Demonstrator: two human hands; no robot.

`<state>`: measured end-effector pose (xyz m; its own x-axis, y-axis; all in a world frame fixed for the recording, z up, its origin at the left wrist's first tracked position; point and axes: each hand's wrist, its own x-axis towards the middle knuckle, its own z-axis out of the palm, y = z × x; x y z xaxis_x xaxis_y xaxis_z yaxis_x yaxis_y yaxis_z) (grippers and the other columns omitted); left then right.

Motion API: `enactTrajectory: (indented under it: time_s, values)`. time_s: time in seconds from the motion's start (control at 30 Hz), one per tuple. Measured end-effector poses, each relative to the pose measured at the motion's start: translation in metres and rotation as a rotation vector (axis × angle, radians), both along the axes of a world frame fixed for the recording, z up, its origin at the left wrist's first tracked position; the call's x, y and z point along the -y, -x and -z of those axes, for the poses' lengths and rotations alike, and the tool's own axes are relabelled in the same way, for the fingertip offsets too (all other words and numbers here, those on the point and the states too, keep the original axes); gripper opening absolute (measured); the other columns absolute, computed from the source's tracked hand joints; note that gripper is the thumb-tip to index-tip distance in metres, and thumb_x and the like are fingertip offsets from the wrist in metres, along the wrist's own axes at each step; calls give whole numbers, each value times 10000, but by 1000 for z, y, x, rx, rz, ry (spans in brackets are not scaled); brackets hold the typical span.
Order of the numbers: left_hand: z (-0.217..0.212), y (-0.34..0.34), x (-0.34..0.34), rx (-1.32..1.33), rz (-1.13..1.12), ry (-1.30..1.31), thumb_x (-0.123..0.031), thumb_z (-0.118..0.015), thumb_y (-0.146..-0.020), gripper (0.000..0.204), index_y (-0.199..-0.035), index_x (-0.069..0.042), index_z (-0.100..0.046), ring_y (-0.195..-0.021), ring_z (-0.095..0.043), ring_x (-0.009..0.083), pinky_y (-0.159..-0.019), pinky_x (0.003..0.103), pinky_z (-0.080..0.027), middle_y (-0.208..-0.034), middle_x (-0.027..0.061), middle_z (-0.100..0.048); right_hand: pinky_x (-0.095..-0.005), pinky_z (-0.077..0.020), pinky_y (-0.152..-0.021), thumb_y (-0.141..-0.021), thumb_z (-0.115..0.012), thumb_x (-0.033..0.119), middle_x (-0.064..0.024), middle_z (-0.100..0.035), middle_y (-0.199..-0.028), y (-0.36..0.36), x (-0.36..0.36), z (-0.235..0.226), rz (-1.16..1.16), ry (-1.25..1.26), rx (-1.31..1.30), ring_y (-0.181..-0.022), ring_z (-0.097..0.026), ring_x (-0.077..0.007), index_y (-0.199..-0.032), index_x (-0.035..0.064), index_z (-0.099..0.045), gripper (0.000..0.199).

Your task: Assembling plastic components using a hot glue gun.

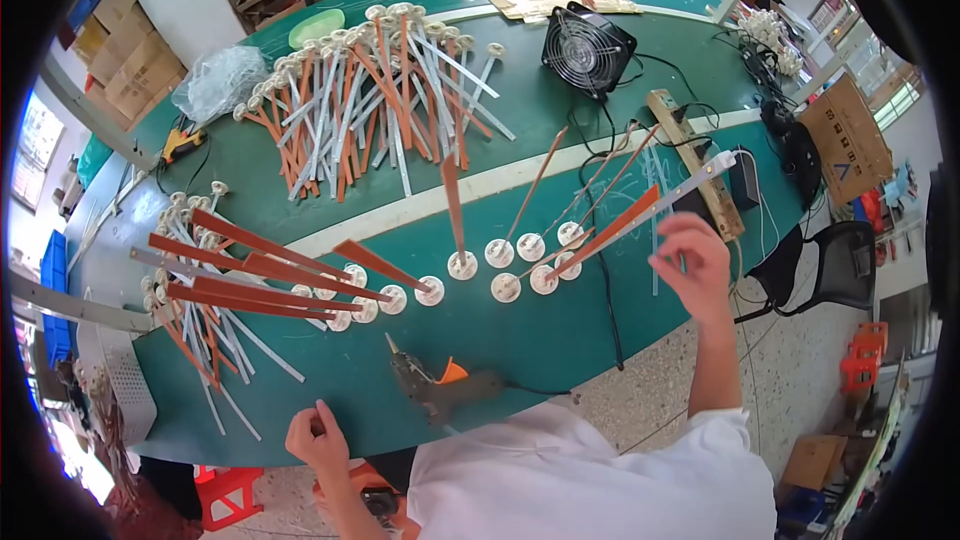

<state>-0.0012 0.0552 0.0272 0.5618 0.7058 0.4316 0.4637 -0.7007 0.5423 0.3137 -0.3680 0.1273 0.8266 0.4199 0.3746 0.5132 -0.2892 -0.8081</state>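
Note:
My right hand is raised at the table's right side, thumb and curled fingers apart, nothing visible between them. Just beyond it leans a pale strip, its foot in one of several round white bases. Brown strips also rise from these bases, some leaning far to the left. Low over the near table edge, my left hand has its fingers curled in, and I see nothing in them. A dark glue gun with an orange trigger lies between my hands, nearest the left one.
A large pile of brown and pale strips with round bases covers the far left. Beyond the right-hand group stand a black fan and a wooden board with cables. A white perforated basket is at the left edge.

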Motion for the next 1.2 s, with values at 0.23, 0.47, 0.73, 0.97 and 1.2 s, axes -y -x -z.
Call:
enactTrajectory:
  time_s: [0.23, 0.47, 0.73, 0.97, 1.2]
  values:
    - [2, -1, 0, -75, 44, -16, -41, -684, -832, 235, -664, -32, -520, -451, -419, 180, -435, 325, -296, -545, 55, -443, -330, -506, -786, -613, -852, 33, -105, -581, -1269, -42, -65, -8, -281, 149, 93, -911, -600, -186, -1005, 84, -704, 423]
    - [0, -2, 1, -122, 48, 6, -37, -667, -843, 242, -664, -24, -504, -461, -405, 190, -441, 336, -285, -559, 64, -429, -372, -522, -813, -602, -857, 25, -80, -697, -1017, -60, -74, -6, -458, 94, 97, -954, -649, -238, -872, 84, -738, 300]
    - [-1, -6, 2, -145, 39, 16, -31, -661, -842, 243, -664, -24, -497, -468, -402, 192, -447, 341, -282, -561, 65, -421, -300, -525, -700, -748, -767, -6, -99, -710, -854, -94, -75, -10, -269, -81, -96, -789, -677, -184, -824, -9, -715, 92]
    - [1, -5, 0, -161, 47, -22, -46, -648, -865, 265, -668, -5, -475, -473, -364, 130, -451, 295, -276, -557, 47, -400, -272, -512, -656, -830, -712, 48, -95, -712, -810, -128, -110, -27, -136, 141, 129, -713, -653, -142, -875, -44, -725, 103]
    - [0, -7, 1, -158, 35, -22, -48, -644, -868, 270, -668, 0, -469, -472, -362, 133, -451, 300, -272, -555, 51, -397, -265, -521, -654, -822, -744, 121, -97, -719, -793, -150, -126, -19, -130, 168, 84, -681, -658, -139, -875, -30, -739, 160]
